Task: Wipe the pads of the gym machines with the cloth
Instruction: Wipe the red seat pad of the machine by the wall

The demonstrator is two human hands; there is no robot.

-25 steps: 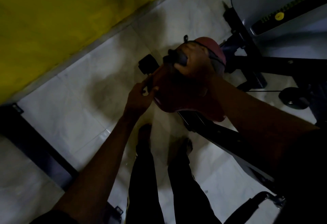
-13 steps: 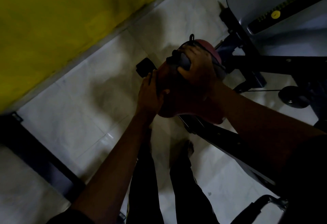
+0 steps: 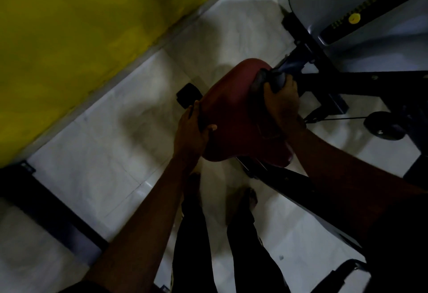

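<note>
Head: left grip curls round pad edge, right grip clutches cloth

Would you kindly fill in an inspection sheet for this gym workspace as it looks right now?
Surface: pale tiled floor, in shadow.
Job's things: red pad; dark cloth against its far end.
Clutter: nothing seen.
Hands: left hand grips the pad's side edge; right hand holds the cloth.
Cables: thin cable running to a black wheel.
Surroundings: yellow wall; black machine frame; grey panel.
</note>
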